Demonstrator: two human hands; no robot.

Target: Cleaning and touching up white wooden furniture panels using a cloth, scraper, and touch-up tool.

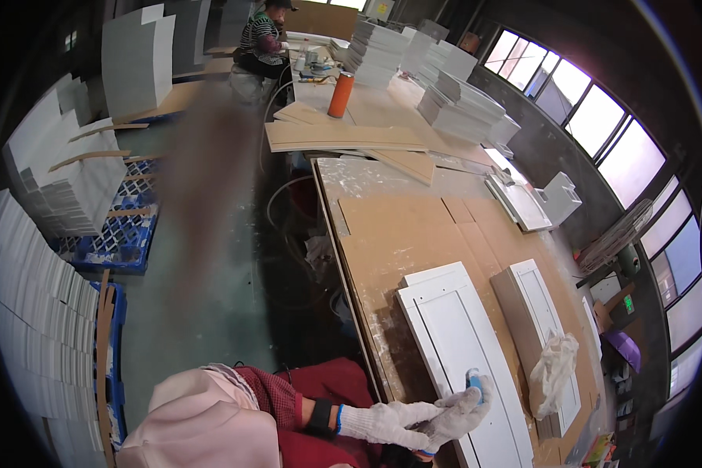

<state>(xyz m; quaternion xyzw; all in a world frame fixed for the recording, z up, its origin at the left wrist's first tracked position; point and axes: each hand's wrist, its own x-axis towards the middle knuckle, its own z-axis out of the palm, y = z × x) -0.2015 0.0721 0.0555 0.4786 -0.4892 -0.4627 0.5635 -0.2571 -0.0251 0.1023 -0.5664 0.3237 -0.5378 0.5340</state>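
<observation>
Both my hands wear white knit gloves and meet over the near end of a white panel (pixel 464 331) with a raised frame, lying on the table. My left hand (pixel 394 421) reaches in from the left, fingers stretched out and thumb apart, touching my right hand. My right hand (pixel 464 409) is closed around a small blue object (pixel 473 379), mostly hidden by the fingers; its kind does not show. Right of the panel stands a narrow white drawer-like piece (pixel 526 296) with a crumpled whitish cloth or bag (pixel 554 374) on it.
Brown cardboard (pixel 390 226) covers the table. Farther off are loose boards (pixel 343 138), an orange canister (pixel 340 95) and white panel stacks (pixel 456 109). Stacked panels (pixel 39 312) and blue pallets (pixel 125 234) line the left aisle. A person (pixel 264 47) sits at the far end.
</observation>
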